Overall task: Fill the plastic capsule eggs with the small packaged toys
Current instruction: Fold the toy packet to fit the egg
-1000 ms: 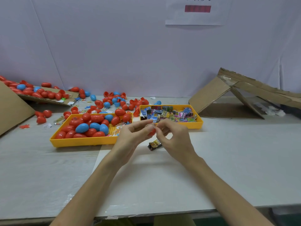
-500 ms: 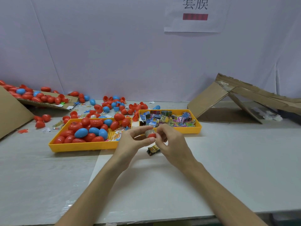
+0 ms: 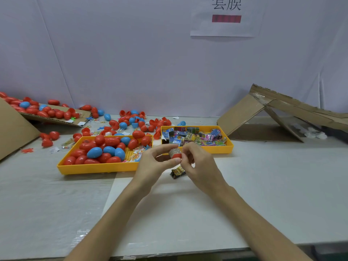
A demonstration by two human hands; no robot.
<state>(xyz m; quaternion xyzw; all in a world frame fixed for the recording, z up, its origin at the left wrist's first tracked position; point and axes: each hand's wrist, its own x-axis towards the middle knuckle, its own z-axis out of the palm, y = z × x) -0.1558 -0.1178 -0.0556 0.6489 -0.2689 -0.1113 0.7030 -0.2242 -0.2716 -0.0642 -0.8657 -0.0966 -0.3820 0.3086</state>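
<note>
Both hands meet at a red capsule egg (image 3: 176,156) held in the air just in front of the two trays. The left hand (image 3: 153,163) pinches it between thumb below and forefinger above, and the right hand (image 3: 200,166) has its fingertips curled against the egg's right side, so both are closed on it. The egg's long axis stands nearly upright, with its top leaning a little left. The rounded red end points down, and a packaged toy (image 3: 173,151) pokes out of the upper end. Below the hands one loose toy packet (image 3: 178,171) lies on the white table (image 3: 263,194). To the left, the left yellow tray (image 3: 94,168) holds four blue eggs (image 3: 94,152) that can be counted and a larger heap of red ones (image 3: 111,141), too overlapped to count exactly. Behind the hands, the right yellow tray (image 3: 223,150) is packed with toy packets (image 3: 188,136), too many to number. Further back, loose eggs and egg halves (image 3: 131,119) are scattered along the wall. More lie on a cardboard sheet (image 3: 54,119) at the far left, and a collapsed cardboard box (image 3: 282,113) stands at the right.
</note>
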